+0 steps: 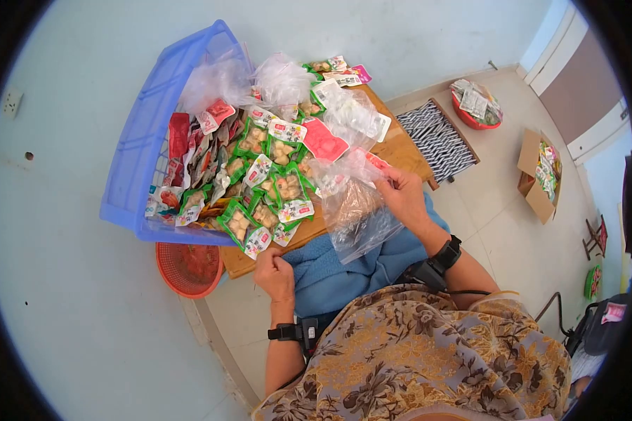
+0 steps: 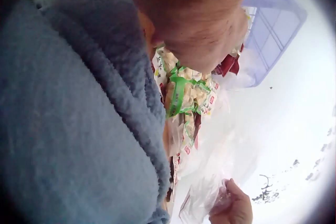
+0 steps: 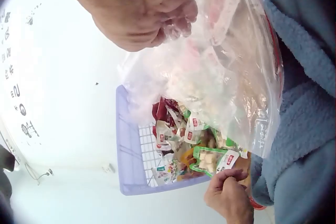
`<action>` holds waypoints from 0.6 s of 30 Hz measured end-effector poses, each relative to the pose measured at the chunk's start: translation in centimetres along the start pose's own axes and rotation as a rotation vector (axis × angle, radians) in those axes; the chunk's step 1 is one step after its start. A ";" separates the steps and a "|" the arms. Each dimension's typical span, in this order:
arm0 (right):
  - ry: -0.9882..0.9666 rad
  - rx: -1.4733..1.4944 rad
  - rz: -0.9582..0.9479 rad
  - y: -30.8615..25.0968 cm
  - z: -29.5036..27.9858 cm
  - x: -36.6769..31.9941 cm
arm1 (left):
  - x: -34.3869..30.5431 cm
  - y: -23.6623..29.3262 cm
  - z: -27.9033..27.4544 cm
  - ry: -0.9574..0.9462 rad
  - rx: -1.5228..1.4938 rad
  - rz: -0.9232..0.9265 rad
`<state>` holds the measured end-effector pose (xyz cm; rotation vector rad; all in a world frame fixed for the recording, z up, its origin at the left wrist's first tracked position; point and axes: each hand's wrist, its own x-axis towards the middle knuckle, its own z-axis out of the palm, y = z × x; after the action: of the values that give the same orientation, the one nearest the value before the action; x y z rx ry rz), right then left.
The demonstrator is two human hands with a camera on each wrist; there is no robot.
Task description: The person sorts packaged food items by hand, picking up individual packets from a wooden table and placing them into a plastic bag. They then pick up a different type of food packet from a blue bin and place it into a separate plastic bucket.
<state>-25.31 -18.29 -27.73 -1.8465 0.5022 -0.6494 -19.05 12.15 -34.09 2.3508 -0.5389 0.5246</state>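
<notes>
My right hand [image 1: 404, 203] pinches the top of a clear plastic bag [image 1: 358, 214], which hangs over the table's front edge; the bag [image 3: 236, 92] looks wide and creased in the right wrist view. Beside the front packets, my left hand [image 1: 274, 277] has its fingers curled, with the thumb against them; whether they pinch a packet corner is unclear. Close to it lies a green-edged packet [image 3: 207, 161] with pale chunks. More such packets [image 1: 288, 186] are heaped in and before a tilted blue basket [image 1: 130, 154]. A red-and-white packet [image 1: 324, 140] lies behind the bag.
Crumpled clear bags [image 1: 284, 81] top the heap on the wooden table [image 1: 407, 151]. Below the basket stands a red colander [image 1: 189, 270]. Blue cloth [image 1: 330, 274] covers the lap. On the floor at right are a red basin [image 1: 460, 116] and a cardboard box [image 1: 534, 189].
</notes>
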 end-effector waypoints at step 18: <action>-0.002 0.101 0.121 0.7 -0.2 0.0 | 1.9 -0.3 1.6 0.141 -0.567 -0.814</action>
<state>-25.48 -18.63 -28.33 -1.7078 0.5649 -0.5806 -16.96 10.78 -34.44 1.7556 0.3165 0.1190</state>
